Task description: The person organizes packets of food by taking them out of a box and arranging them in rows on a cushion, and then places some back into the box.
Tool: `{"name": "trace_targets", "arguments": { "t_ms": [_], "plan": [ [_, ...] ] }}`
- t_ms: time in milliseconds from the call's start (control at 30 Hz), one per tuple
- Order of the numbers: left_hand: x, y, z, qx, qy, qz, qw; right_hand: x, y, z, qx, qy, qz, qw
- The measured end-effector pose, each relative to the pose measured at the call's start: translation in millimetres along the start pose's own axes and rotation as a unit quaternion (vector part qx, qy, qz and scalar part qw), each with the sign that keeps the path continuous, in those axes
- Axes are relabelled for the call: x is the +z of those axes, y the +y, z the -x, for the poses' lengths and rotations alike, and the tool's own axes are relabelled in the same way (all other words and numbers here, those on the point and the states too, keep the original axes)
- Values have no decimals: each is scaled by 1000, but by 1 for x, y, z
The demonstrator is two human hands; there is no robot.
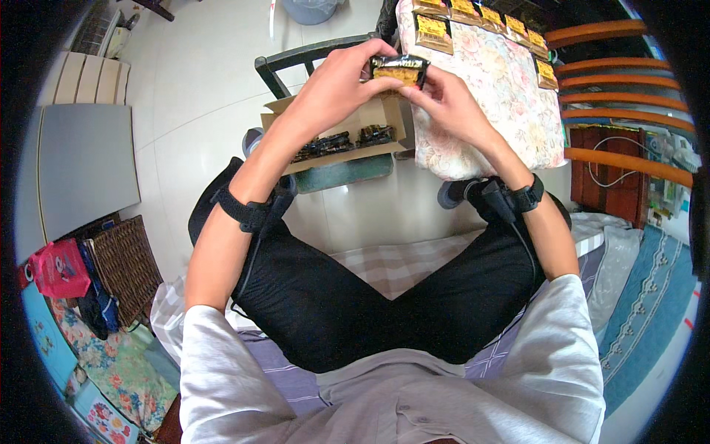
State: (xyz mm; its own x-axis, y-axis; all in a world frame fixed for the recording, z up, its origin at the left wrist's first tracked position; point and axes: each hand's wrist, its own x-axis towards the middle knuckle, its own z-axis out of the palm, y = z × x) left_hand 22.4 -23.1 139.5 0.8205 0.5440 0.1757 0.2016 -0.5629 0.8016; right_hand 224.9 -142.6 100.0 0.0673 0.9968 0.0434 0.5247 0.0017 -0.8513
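Both my hands are closed on one small black and gold packet (400,72), held up between the cardboard box and the table. My left hand (346,80) grips its left end, with the thumb along the near side. My right hand (452,105) pinches its right end, the thumb and fingertips at the lower corner. Below my left forearm, an open cardboard box (366,118) holds several dark shiny packets (376,135). More black and gold packets (435,33) lie flat along the far and right edges of the floral-covered table (484,103).
The box rests on a green-topped stool or chair (347,175), with a dark wooden rail (318,50) behind it. An orange-brown slatted chair back (614,80) stands right of the table. A bin (309,10) is on the floor at the back, a wicker basket (129,263) at left.
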Motion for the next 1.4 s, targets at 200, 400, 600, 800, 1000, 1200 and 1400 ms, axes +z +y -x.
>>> {"name": "trace_targets", "arguments": {
  "t_ms": [200,400,600,800,1000,1200,1400],
  "plan": [
    [-2,-16,-5,9,45,-81,996,-6,-3,-4,-52,38,60,996],
    [11,-43,2,-57,-1,-154,986,-29,11,-4,11,-15,368,930],
    [65,-92,11,-92,-124,-199,968,-19,20,-9,46,-6,377,925],
    [93,-111,18,-118,-152,-180,965,-21,28,-8,45,8,340,939],
    [103,-123,13,-111,-289,-153,939,-22,31,-7,24,17,346,938],
    [103,-129,5,-131,-350,-170,912,-23,33,-6,30,14,361,932],
    [113,-149,0,-162,-360,-177,901,-20,32,-7,33,11,362,931]
  ]
}}
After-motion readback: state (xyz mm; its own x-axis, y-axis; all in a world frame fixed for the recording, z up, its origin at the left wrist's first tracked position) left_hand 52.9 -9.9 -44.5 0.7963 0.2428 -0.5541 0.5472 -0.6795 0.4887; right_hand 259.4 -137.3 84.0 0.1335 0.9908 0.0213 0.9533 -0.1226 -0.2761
